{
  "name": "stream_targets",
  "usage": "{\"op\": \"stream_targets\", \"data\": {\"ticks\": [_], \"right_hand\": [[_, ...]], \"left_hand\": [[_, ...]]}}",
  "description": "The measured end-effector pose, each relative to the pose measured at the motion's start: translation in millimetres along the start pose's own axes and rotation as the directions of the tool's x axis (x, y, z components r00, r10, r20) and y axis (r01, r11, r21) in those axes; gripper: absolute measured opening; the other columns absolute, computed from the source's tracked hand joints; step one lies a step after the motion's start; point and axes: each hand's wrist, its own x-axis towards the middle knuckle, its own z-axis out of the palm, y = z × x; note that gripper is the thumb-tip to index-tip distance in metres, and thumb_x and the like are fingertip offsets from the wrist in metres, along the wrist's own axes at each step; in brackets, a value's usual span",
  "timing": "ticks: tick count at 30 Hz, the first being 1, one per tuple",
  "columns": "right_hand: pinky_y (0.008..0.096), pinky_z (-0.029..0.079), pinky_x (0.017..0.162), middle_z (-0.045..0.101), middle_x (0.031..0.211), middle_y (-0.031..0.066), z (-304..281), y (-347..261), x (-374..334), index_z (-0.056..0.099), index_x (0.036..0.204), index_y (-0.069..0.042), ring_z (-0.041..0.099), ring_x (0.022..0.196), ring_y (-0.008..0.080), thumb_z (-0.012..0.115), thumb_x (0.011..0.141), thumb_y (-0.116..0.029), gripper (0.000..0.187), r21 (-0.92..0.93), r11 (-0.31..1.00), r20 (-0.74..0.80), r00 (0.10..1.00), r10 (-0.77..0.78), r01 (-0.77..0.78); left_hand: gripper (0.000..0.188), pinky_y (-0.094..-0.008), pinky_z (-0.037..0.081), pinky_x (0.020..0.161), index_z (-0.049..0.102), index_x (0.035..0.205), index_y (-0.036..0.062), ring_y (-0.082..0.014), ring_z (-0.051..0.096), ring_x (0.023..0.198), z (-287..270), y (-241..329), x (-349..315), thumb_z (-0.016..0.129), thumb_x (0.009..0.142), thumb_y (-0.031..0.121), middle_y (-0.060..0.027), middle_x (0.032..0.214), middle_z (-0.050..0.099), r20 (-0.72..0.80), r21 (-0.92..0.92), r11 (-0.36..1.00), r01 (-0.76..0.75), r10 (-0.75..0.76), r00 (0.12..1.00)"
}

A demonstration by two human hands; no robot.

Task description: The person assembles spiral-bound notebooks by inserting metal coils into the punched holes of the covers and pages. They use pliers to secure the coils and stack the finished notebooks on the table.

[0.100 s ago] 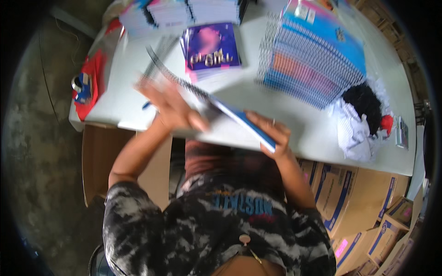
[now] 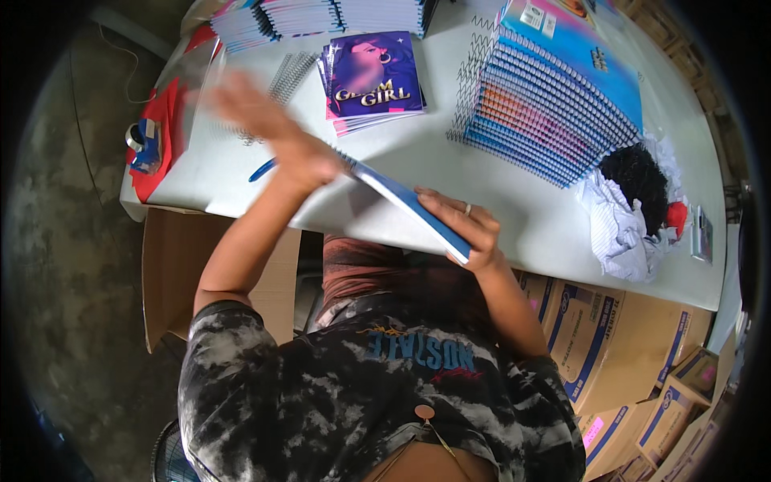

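My right hand (image 2: 466,225) grips the lower end of a thin notebook (image 2: 409,210) with a blue cover, held tilted over the table's near edge. Its upper end reaches toward my left hand (image 2: 281,136), where a bit of dark spiral coil (image 2: 345,158) shows along the edge. My left hand is stretched out flat, its fingers smeared by motion, and its wrist side lies beside the notebook's upper end. Whether it touches the coil I cannot tell. Loose wire coils (image 2: 293,74) lie on the table just beyond it.
A small stack of purple-covered booklets (image 2: 377,76) lies ahead. A tall pile of spiral-bound notebooks (image 2: 554,104) stands right, beside crumpled cloth (image 2: 618,217). More notebooks (image 2: 301,18) line the far edge. At left are red material (image 2: 165,153), a tape roll (image 2: 135,138) and a blue pen (image 2: 262,169).
My left hand has swept up and away to the left. The coil that stuck out past the notebook is now mostly hidden behind it. The right hand has shifted slightly left with the notebook.
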Motion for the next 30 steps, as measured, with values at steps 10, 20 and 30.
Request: {"op": "stream_targets", "data": {"ticks": [10,20,30], "right_hand": [[0.0327,0.053,0.075,0.065,0.100,0.0168,0.7,25.0,-3.4,0.062,0.106,0.003,0.066,0.089,0.0266,0.065,0.074,-0.003,0.033,-0.074,0.997,-0.032,0.999,0.004,-0.006],[0.0329,0.053,0.077,0.063,0.106,0.0163,5.2,35.0,-3.1,0.061,0.107,0.002,0.065,0.092,0.0276,0.064,0.074,-0.003,0.034,-0.048,0.997,-0.062,0.996,0.060,-0.063],[0.0324,0.052,0.077,0.063,0.106,0.0146,17.3,33.7,2.4,0.059,0.113,-0.002,0.064,0.092,0.0274,0.059,0.069,0.009,0.045,0.020,0.993,-0.078,0.990,0.114,-0.113]], "left_hand": [[0.096,-0.0617,0.004,0.103,0.022,0.136,-0.0041,-0.0469,0.016,0.130,84.2,37.9,-39.5,0.039,0.079,0.071,-0.0257,0.135,0.030,0.031,-0.063,0.965,-0.256,0.258,0.966],[0.102,-0.0692,0.011,0.097,0.032,0.132,-0.0054,-0.0543,0.030,0.116,95.4,58.9,-65.0,0.041,0.073,0.077,-0.0321,0.126,0.036,-0.005,-0.176,0.949,-0.261,0.264,0.965],[0.106,-0.0572,0.003,0.105,0.026,0.135,-0.0073,-0.0495,0.012,0.131,88.0,47.8,-25.2,0.034,0.073,0.078,-0.0323,0.136,0.025,-0.016,0.010,0.874,-0.486,0.486,0.874]]}}
